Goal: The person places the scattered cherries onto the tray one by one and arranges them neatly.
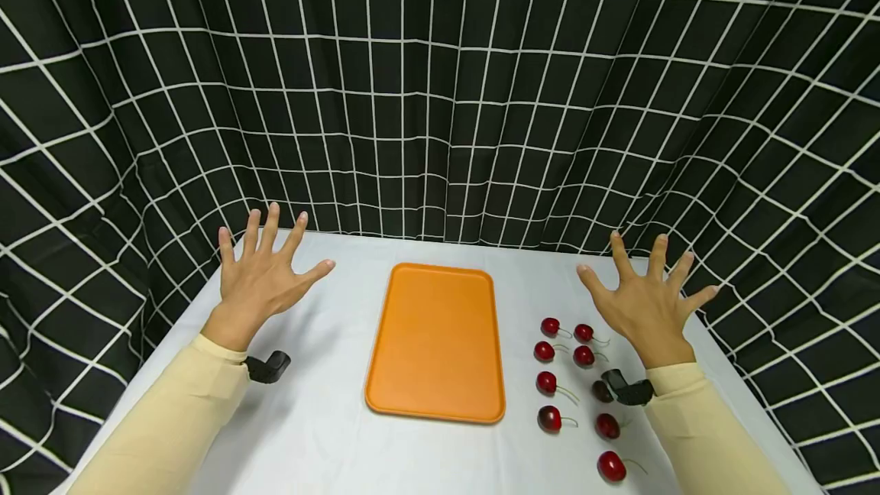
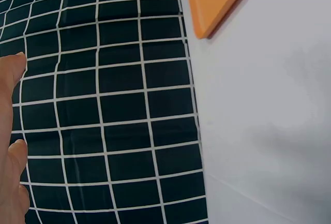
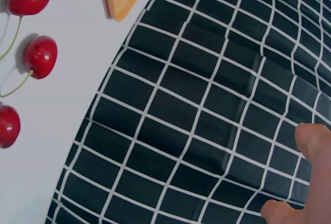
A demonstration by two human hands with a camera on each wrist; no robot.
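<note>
Both hands are held up over the table with fingers spread, and neither holds anything. My left hand (image 1: 260,281) is left of an orange rectangular tray (image 1: 436,342), its thumb pointing toward the tray. To the tray's right, my right hand (image 1: 646,304) hovers beyond several dark red cherries with stems. They lie in two rough columns, among them a cherry (image 1: 550,327) at the far end and a cherry (image 1: 611,466) at the near end. The right wrist strap partly covers a darker cherry (image 1: 602,391). In the right wrist view, a cherry (image 3: 40,57) shows at the left.
A white cloth (image 1: 316,434) covers the table. Black curtains (image 1: 426,98) with a white grid enclose its back and sides. Each wrist wears a black strap-mounted device, one on the left wrist (image 1: 269,367) and one on the right wrist (image 1: 629,388).
</note>
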